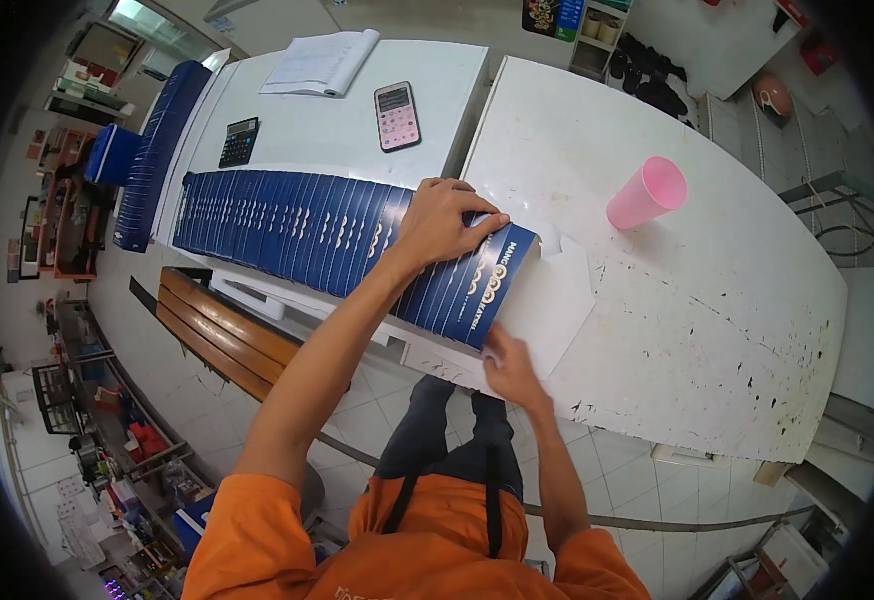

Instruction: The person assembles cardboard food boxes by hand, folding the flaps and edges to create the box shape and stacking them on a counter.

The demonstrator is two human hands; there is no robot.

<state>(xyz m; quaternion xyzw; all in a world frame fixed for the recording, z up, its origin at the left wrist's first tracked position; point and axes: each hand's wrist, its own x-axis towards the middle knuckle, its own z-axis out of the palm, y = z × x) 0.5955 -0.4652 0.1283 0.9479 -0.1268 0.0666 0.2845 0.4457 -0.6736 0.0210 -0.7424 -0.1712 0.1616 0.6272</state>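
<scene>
A long row of blue cartons point(287, 225) with white and gold print stands packed face to face along the white table. My left hand point(447, 225) grips the right part of the row from above. Its fingers bend over the far edge, and its thumb reaches onto the end carton point(502, 285). At that carton's near lower corner is my right hand point(515, 370), curled and slightly blurred; what its fingers hold, if anything, is unclear. A white sheet or flap point(562, 310) lies beside the end carton.
On the white table point(717, 330) stands a pink cup point(647, 195) to the right. Behind the row are a phone point(397, 117), a calculator point(239, 143) and an open notebook point(322, 65). Another blue carton row point(162, 155) is at far left. A wooden bench point(222, 325) stands below.
</scene>
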